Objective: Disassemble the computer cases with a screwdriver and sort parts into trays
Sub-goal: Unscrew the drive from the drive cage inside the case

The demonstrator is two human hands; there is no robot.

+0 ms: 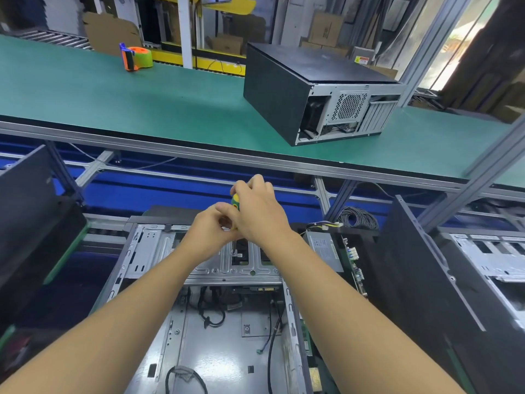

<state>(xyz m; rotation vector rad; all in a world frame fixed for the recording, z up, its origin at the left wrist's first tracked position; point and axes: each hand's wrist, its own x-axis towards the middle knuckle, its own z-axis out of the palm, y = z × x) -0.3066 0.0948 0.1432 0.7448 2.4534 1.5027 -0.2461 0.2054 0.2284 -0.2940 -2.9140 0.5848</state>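
An open computer case (227, 336) lies flat in front of me, its bare metal floor and black cables showing. A silver drive cage (153, 251) spans its far end. My right hand (258, 211) is wrapped around the green and yellow handle of a screwdriver (235, 201), which stands upright over the cage. The shaft runs down to the cage's middle. My left hand (210, 234) pinches the screwdriver just below the handle. The tip is hidden behind my hands.
A closed black computer case (272, 100) sits on the green conveyor (113, 95) behind, with an orange tape dispenser (136, 56) far left. A power supply (324, 248) and circuit board lie right of the open case. Black side panels (420, 280) lean on both sides.
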